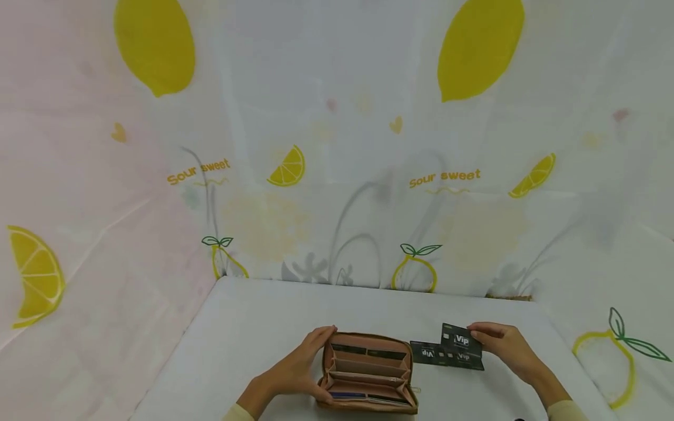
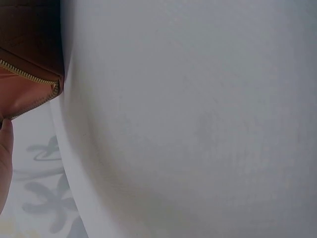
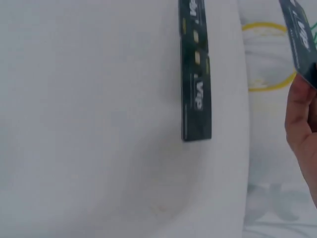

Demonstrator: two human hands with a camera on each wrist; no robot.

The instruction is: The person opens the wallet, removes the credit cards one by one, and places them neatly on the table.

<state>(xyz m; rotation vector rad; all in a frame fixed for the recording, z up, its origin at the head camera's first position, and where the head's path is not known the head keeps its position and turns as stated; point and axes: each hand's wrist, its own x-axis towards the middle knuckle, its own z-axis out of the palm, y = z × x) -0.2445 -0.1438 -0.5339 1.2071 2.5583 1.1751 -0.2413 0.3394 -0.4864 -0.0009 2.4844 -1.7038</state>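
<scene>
An open zip-around wallet (image 1: 368,369), brown outside with a pinkish lining, lies on the table; dark cards show in its slots. My left hand (image 1: 299,367) grips its left side, thumb at the front edge and fingers at the back corner. In the left wrist view only a zipped corner of the wallet (image 2: 29,34) and a fingertip show. Between thumb and fingers, my right hand (image 1: 509,349) pinches a black Vip card (image 1: 453,338) by its right edge, raised above the table. Beneath it, black Vip cards (image 1: 424,354) lie end to end beside the wallet.
The white table (image 1: 253,321) ends at a back wall covered with a lemon-print sheet (image 1: 326,222). More of that sheet hangs on the left and right. In the right wrist view, the laid cards (image 3: 196,114) are near the table's edge.
</scene>
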